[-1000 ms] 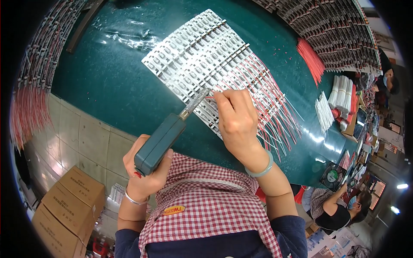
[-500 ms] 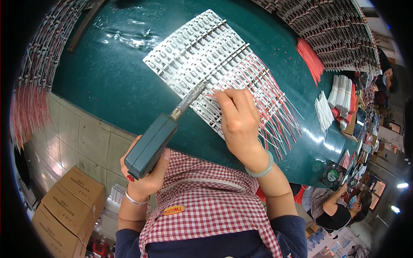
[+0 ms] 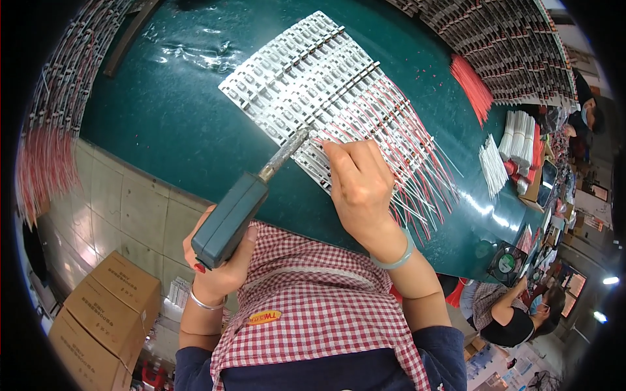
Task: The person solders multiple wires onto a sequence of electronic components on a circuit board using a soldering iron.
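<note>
The left hand (image 3: pixel 218 264) grips a soldering iron (image 3: pixel 242 203) at the strip panel (image 3: pixel 306 78), the right hand (image 3: pixel 358 186) pinching a wire; most rows appear wired.

Both forearms come up from 6 o'clock. Left hand (image 3: pixel 218 260) sits low around 8 o'clock, fingers curled tight in a full fist grip, wrist bent back a bit. Right hand (image 3: pixel 358 186) reaches further toward 12, knuckles up, fingertips pinched together and pressed down.

Left hand (image 3: pixel 218 264) holds a soldering iron (image 3: pixel 244 202); right hand (image 3: pixel 358 189) rests on wired strips (image 3: pixel 326 85).
</note>
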Demonstrator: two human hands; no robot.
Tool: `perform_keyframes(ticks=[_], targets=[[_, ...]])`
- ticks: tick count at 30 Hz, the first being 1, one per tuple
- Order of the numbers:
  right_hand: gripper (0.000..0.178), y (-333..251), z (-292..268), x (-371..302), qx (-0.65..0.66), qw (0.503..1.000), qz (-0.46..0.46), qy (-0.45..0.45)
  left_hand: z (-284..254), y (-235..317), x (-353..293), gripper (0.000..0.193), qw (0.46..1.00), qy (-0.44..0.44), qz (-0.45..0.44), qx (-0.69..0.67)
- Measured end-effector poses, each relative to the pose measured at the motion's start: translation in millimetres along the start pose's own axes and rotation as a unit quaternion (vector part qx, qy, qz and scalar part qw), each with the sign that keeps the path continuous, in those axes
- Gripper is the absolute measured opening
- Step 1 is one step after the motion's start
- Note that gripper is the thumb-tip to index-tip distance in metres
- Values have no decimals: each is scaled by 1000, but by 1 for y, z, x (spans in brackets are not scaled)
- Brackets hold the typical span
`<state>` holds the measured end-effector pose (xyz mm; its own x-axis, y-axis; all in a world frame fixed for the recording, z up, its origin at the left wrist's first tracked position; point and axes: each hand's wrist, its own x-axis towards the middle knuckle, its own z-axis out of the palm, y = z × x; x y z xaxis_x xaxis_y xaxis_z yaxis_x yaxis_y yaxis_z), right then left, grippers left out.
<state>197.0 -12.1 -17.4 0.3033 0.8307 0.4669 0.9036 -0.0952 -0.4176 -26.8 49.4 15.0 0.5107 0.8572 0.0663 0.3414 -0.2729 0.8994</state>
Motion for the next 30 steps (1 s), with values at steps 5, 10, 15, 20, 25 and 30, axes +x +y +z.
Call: perform_keyframes(ticks=[5,10,15,20,25,30], targets=[[26,2,3,-1,2,1000,-10,11,0,-1,-1,20,1000,-8,1,0],[26,0,3,0,-2,1000,-6,6,1,-4,-1,20,1000,-14,10,-4],[24,1,5,-1,-6,1000,-6,5,3,-3,-1,18,1000,-16,-5,-17],[15,3,7,-1,-32,999,-30,18,2,-3,0,18,1000,-26,-3,-6],[14,4,9,-2,-33,999,-33,23,1,-12,-11,20,999,-5,-31,-10],[12,3,8,-1,-34,999,-30,23,2,-11,-12,22,999,14,-31,-26]])
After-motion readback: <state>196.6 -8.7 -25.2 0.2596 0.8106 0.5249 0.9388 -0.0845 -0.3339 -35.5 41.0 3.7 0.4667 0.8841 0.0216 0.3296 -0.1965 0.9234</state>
